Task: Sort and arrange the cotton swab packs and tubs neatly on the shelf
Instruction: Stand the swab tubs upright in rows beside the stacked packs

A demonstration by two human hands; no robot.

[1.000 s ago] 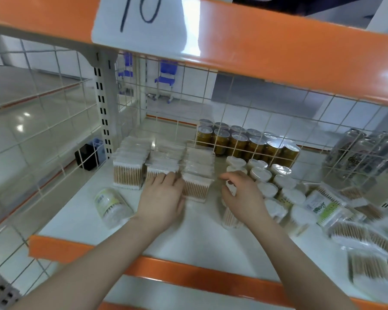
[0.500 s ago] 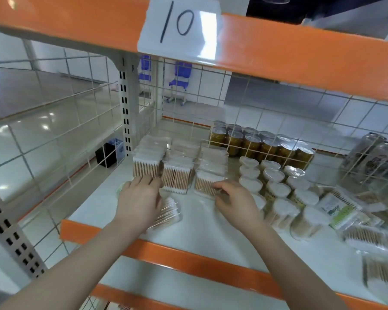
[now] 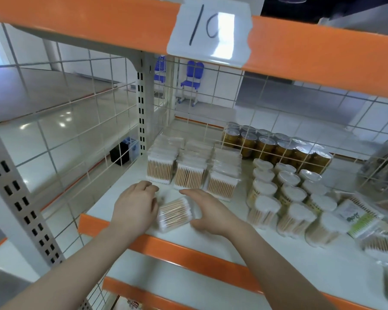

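A clear cotton swab container (image 3: 174, 214) lies on its side near the front of the white shelf (image 3: 229, 249). My left hand (image 3: 133, 210) holds its left end, fingers bent down onto the shelf. At its right side, my right hand (image 3: 211, 211) touches it with fingers stretched forward and thumb spread. Just behind my hands, three rows of upright rectangular swab packs (image 3: 189, 173) stand side by side. To their right, several round white-lidded swab tubs (image 3: 287, 198) stand in rows.
Loose flat swab packs (image 3: 363, 220) lie in a heap at the far right. Gold-lidded cans (image 3: 278, 148) stand behind the wire mesh back. A wire mesh wall (image 3: 76, 135) closes the left side. The orange beam (image 3: 323, 54) above carries a label "10".
My right hand left the upright packs and came down to the lying container's right side. My left hand stayed on the container, now uncovered and nearer the front edge. The view shifted left.
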